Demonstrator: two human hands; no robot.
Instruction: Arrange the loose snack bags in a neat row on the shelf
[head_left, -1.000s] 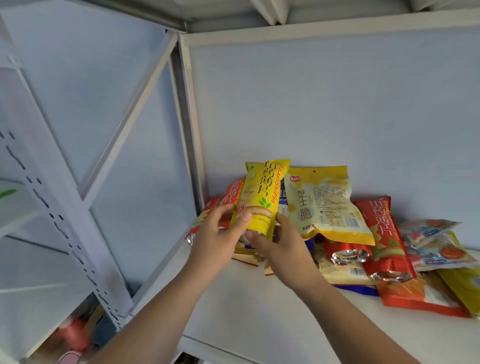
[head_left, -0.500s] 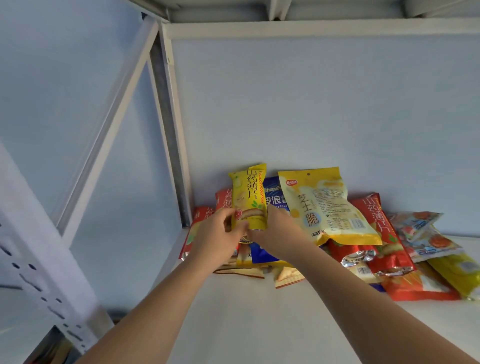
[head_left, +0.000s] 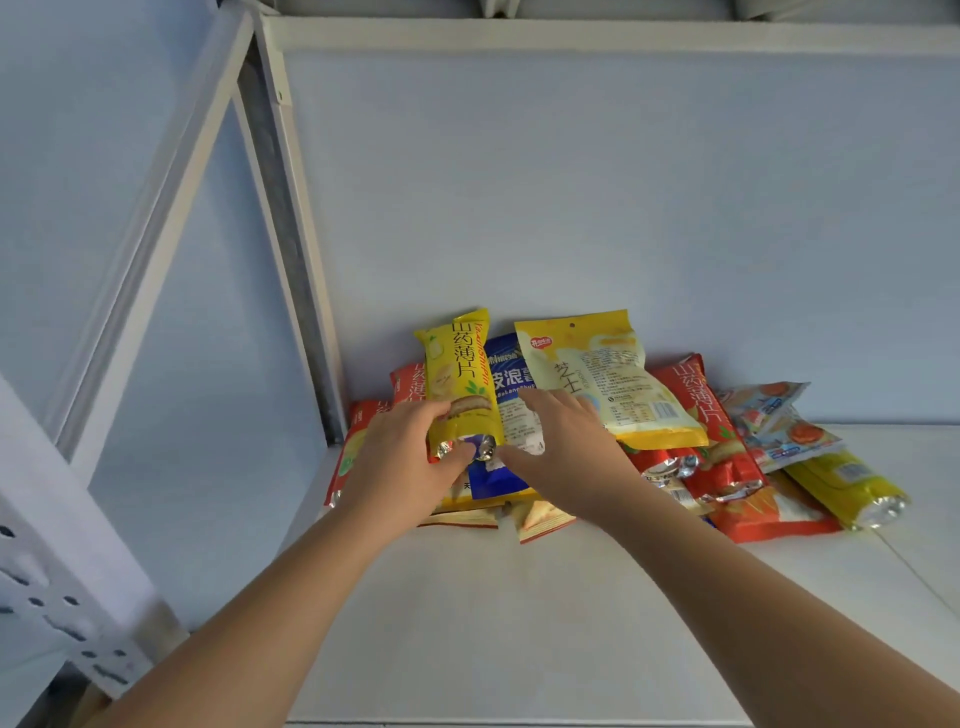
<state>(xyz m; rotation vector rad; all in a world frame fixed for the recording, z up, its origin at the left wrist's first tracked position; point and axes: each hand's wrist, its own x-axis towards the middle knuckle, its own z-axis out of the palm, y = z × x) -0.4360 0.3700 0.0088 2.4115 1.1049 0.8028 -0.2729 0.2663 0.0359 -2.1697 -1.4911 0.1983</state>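
Note:
A narrow yellow snack bag (head_left: 460, 374) stands upright against the back wall at the shelf's left corner. My left hand (head_left: 402, 457) grips its lower end, thumb at the crimped foil. My right hand (head_left: 563, 449) lies with straight fingers on a blue bag (head_left: 511, 384) just right of it, apart from the yellow bag. A wide pale-yellow bag (head_left: 613, 379) leans right of the blue one. Red bags (head_left: 405, 384) stand behind my left hand.
More bags lie heaped to the right: a red bag (head_left: 701, 410), small clear packets (head_left: 779, 426) and a yellow tube bag (head_left: 847, 486). The white shelf board (head_left: 519, 623) runs toward me. A grey upright post (head_left: 291, 260) stands in the left corner.
The yellow bag has moved back and now stands against the wall. My right hand has let go of it and shifted right onto the blue bag. The camera has moved closer.

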